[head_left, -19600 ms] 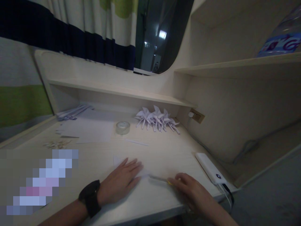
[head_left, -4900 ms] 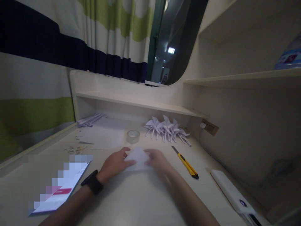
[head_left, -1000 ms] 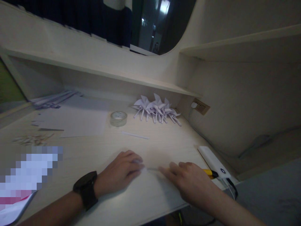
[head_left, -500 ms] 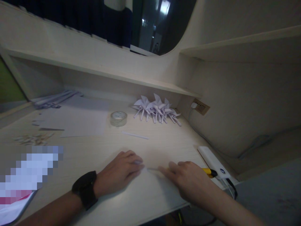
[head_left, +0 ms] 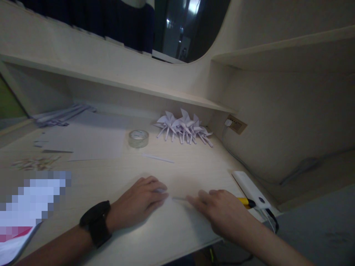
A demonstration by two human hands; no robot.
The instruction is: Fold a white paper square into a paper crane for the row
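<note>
My right hand [head_left: 219, 208] is closed around a yellow and black utility knife [head_left: 243, 201]. Its thin blade [head_left: 179, 198] points left, just above or on the desk. Across from the blade tip, my left hand [head_left: 144, 199] pinches a small white paper piece [head_left: 161, 190]; most of that piece is hidden by the fingers. A short gap separates the blade tip from my left fingertips. Behind both hands a narrow white paper strip [head_left: 158, 158] lies on the desk.
Several paper pinwheels [head_left: 184, 127] are bunched at the back. A roll of clear tape [head_left: 138, 139] sits beside white paper sheets [head_left: 97, 138]. Small sticks [head_left: 36, 162] are scattered at left, near a blurred-out device [head_left: 33, 207]. A white power strip [head_left: 251, 190] borders the right side.
My left hand has shifted slightly left, widening the gap to the blade tip a little. The right hand with the knife stays almost still. The whole view has moved slightly.
</note>
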